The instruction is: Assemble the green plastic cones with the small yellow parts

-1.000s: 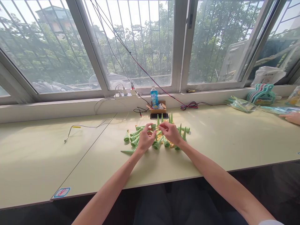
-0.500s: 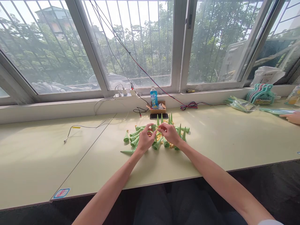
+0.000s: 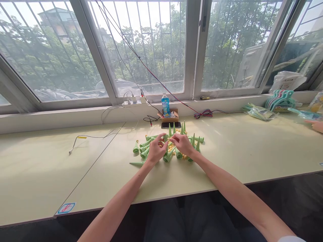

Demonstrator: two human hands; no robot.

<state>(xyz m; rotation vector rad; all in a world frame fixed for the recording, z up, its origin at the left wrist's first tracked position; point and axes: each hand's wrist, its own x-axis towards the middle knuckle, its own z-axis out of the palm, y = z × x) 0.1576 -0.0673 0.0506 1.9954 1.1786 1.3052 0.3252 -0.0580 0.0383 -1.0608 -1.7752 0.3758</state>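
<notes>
My left hand is closed around a green plastic cone, its wide end up near my fingertips. My right hand meets it from the right, thumb and finger pinched on a small yellow piece at the cone's wide end; the fingers partly hide it. Around both hands lie several more green cones, some on their sides. Others, like the upright cone, stand point up to the right and behind. Small yellow pieces are scattered among them.
Behind the cones are a phone, a small cardboard box and a blue bottle. A cable crosses the table at left. Far right, another person's hand touches a plastic-wrapped item near hangers.
My hands stay almost in place at the same cone, with only slight finger movement. At far right, the other person's hand and the wrapped item have shifted, the item's near end now raised.
</notes>
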